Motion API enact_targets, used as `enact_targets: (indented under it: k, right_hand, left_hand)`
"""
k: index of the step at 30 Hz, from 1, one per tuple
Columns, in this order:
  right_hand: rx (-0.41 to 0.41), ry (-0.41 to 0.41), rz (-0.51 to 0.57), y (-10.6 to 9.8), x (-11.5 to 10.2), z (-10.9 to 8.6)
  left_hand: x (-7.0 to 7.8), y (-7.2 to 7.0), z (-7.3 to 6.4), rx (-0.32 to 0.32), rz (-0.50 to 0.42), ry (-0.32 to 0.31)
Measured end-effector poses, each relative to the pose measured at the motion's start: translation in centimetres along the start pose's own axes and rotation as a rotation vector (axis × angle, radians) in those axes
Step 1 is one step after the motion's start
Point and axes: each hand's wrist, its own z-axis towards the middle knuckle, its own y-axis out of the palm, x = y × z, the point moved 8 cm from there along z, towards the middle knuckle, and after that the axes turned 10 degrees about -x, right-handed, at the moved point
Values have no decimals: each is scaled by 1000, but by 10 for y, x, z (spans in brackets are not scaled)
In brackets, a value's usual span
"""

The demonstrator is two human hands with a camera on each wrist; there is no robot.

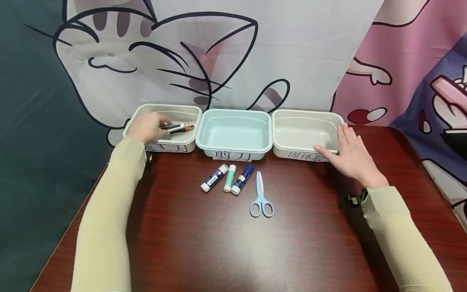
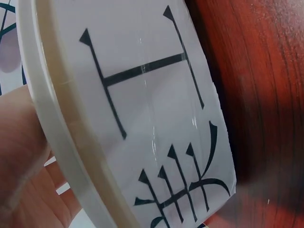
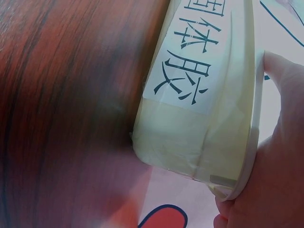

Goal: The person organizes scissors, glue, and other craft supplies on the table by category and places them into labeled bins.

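I am facing 3 smooth plastic bins (image 1: 233, 136), their paper labels (image 2: 137, 109) shining under clear tape (image 2: 154, 133). My matt cloth sleeves (image 1: 103, 227) are overhanging a glossy, wood-grained tabletop (image 1: 204, 243).

An indoor stationery corner; whether home or office cannot be told. A glossy, wood-grain bench (image 1: 204, 247) carries glue sticks (image 1: 230, 178), blue scissors (image 1: 260, 190) and labelled tubs (image 1: 235, 136), with a cartoon-cat cloth (image 1: 226, 40) hanging along the far side.

I've got head view high at near side, facing forward-down over the wooden table (image 1: 303, 247); wrist views sideways, close on left beige bin (image 1: 175, 115) and right beige bin (image 1: 303, 132), both shared with head.
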Motion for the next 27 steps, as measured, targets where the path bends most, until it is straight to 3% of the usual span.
enact_targets:
  k: [11,27]
  right_hand:
    - [5,-3,-2,-1,0,0]
    - [1,2,-4,2,3,2]
  left_hand:
    - [-4,-11,-11,-2,-63,-76]
    - [14,-25,-35,114,-101,3]
